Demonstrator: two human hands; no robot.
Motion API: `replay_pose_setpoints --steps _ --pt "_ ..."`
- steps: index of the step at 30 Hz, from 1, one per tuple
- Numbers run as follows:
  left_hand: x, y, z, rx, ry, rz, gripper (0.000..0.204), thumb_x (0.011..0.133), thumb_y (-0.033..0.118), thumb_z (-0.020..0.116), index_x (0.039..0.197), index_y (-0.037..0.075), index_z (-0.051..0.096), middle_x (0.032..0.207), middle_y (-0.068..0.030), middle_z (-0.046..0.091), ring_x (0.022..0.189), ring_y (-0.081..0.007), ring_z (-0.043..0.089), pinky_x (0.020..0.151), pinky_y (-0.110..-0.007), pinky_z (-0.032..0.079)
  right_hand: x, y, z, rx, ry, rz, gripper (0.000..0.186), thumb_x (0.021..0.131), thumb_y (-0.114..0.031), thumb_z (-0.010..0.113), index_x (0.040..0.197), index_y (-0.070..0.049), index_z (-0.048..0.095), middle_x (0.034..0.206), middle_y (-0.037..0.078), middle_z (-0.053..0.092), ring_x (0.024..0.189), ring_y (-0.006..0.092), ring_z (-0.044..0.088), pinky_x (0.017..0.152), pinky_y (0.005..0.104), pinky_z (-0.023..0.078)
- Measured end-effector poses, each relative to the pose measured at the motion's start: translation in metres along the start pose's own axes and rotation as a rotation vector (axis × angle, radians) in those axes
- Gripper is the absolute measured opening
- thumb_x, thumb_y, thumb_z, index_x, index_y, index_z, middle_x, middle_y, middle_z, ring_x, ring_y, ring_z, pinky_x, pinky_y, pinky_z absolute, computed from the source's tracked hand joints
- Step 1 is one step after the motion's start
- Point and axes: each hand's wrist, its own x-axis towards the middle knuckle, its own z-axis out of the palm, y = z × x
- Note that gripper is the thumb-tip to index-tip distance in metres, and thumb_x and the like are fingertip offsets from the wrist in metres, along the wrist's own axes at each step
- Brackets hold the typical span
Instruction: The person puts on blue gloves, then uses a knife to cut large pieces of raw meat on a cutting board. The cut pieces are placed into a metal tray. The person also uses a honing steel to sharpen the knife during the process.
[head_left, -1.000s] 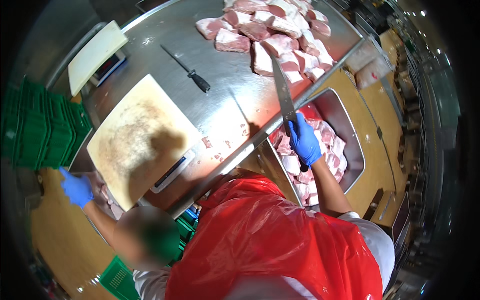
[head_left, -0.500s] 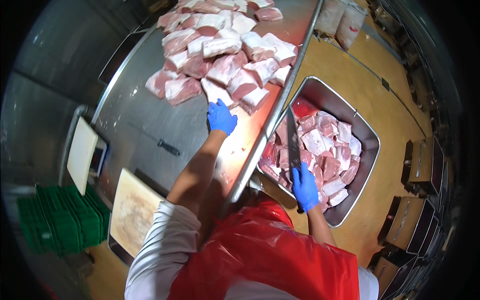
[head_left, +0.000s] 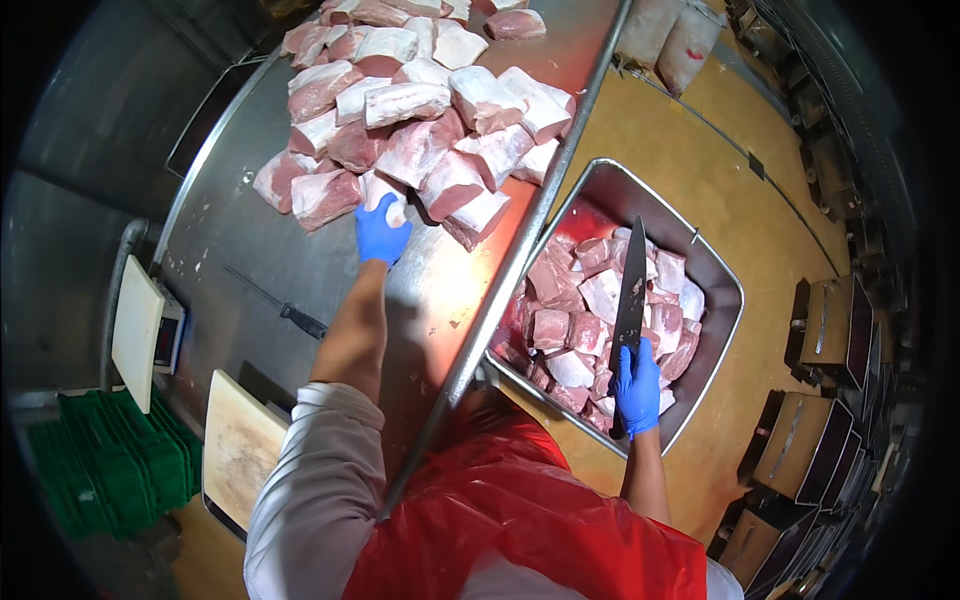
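Note:
My left hand (head_left: 383, 232), in a blue glove, is closed on the end of a piece of raw meat (head_left: 378, 187) with a white fat side, at the near edge of a heap of meat pieces (head_left: 420, 105) on the steel table (head_left: 235, 230). My right hand (head_left: 638, 385), gloved too, grips a long wide-bladed knife (head_left: 631, 290) by its handle. The blade points away from me above a deep metal bin (head_left: 722, 275), which holds many cut chunks of meat (head_left: 600, 295) and some reddish liquid.
A narrow knife (head_left: 290, 312) lies on the table left of my forearm. Cutting boards (head_left: 240, 435) and green crates (head_left: 125, 460) stand at the left. Cardboard boxes (head_left: 800, 445) line the right side of the yellow floor. Filled bags (head_left: 690, 45) stand at the far right.
My left hand has shifted left and closed on the front piece of meat, whose near end has lifted. My right hand has moved right over the bin, its knife turning to point straighter ahead.

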Motion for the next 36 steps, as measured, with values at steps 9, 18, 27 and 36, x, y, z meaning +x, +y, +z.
replay_pose_setpoints --steps 9,18,27,36 --pt "-0.161 -0.014 -0.069 -2.082 -0.348 -0.347 0.05 0.092 0.035 0.053 0.134 0.008 0.056 0.131 -0.013 0.06 0.118 -0.0302 0.059 0.099 -0.046 0.049 -0.018 -0.021 0.05 0.06 -0.2 0.018 0.017 0.104 -0.019 0.052 0.105 -0.002 0.051 0.068 0.016 0.061 0.051 0.0257 0.059 0.049 0.0399 0.045" --pt "-0.341 -0.014 -0.318 -1.631 0.317 -0.284 0.047 0.094 0.033 0.053 0.131 0.004 0.055 0.127 -0.0148 0.063 0.117 -0.0303 0.062 0.097 -0.041 0.05 -0.03 -0.099 0.11 0.039 -0.398 -0.325 0.018 0.106 -0.022 0.05 0.108 -0.004 0.054 0.06 0.008 0.055 0.046 0.0164 0.056 0.042 0.0339 0.042" --pt "-0.48 -0.04 -0.338 0.297 0.437 -0.505 0.067 0.083 0.028 0.078 0.141 0.005 0.053 0.136 -0.0368 0.048 0.129 -0.0529 0.046 0.107 -0.051 0.042 -0.111 -0.184 0.21 -0.022 -0.734 -0.865 0.019 0.107 -0.021 0.05 0.106 -0.002 0.052 0.064 0.009 0.057 0.046 0.0154 0.054 0.043 0.0346 0.04" --pt "-0.626 -0.132 -0.396 -0.24 0.786 -0.565 0.021 0.095 0.014 0.062 0.109 0.001 0.072 0.101 -0.0185 0.074 0.086 -0.0308 0.071 0.082 -0.038 0.055 -0.204 -0.227 0.215 0.114 -0.856 -0.565 0.017 0.106 -0.018 0.052 0.105 -0.001 0.053 0.071 0.006 0.057 0.051 0.0126 0.054 0.046 0.0294 0.044"
